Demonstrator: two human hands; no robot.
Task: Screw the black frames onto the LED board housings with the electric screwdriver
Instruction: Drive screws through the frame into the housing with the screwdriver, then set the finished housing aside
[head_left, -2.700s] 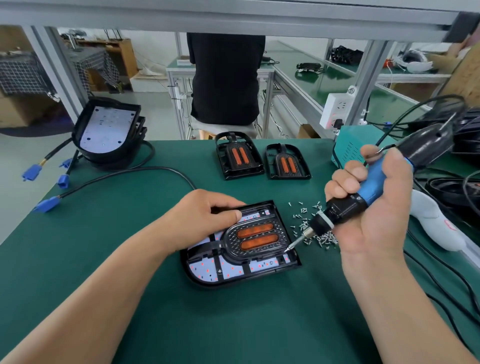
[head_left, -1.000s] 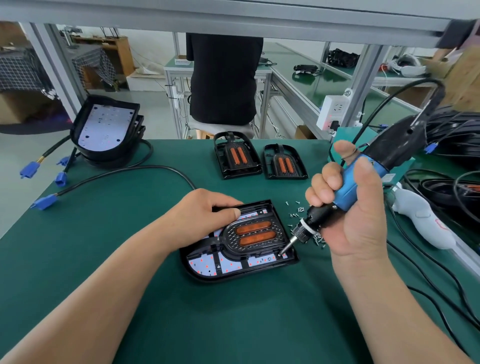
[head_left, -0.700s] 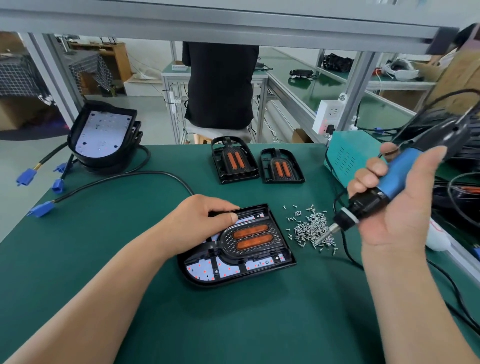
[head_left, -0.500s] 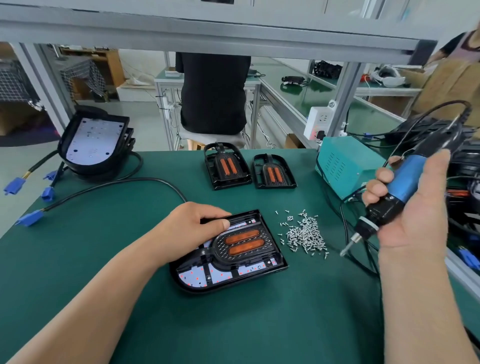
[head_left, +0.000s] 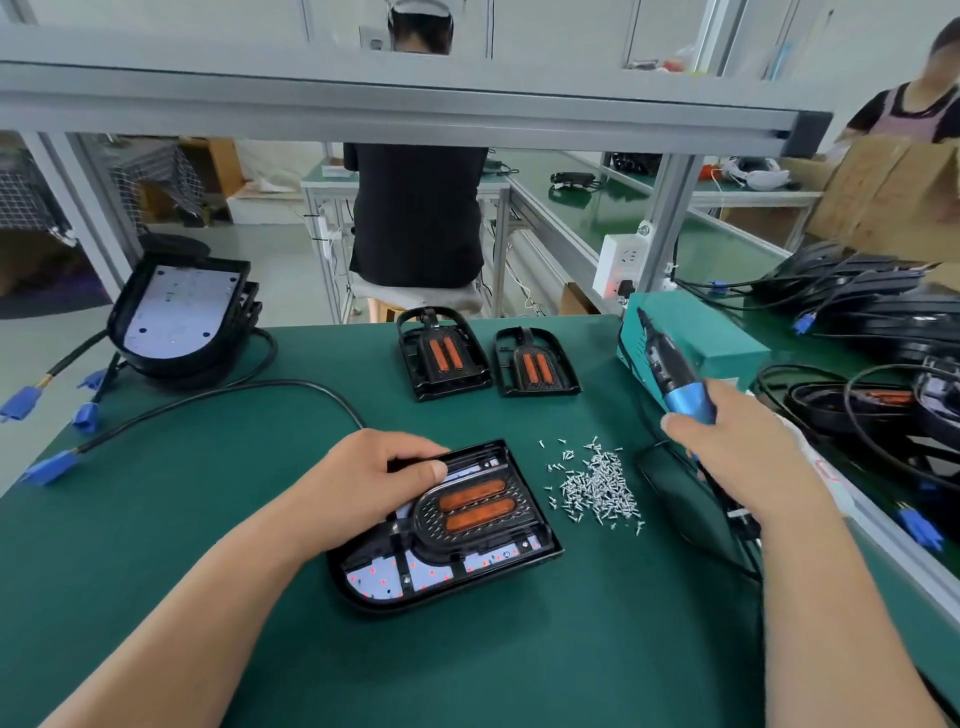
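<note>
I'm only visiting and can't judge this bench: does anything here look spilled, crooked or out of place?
Only the screws: they lie loose in a heap on the green mat, right of the housing that the left hand holds, with strays scattered around. No tray holds them. It may be deliberate.

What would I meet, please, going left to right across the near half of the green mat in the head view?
Blue plug on a black cable → black-framed LED board housing with orange inserts → pile of small silver screws → right hand gripping the blue-and-black electric screwdriver.
</note>
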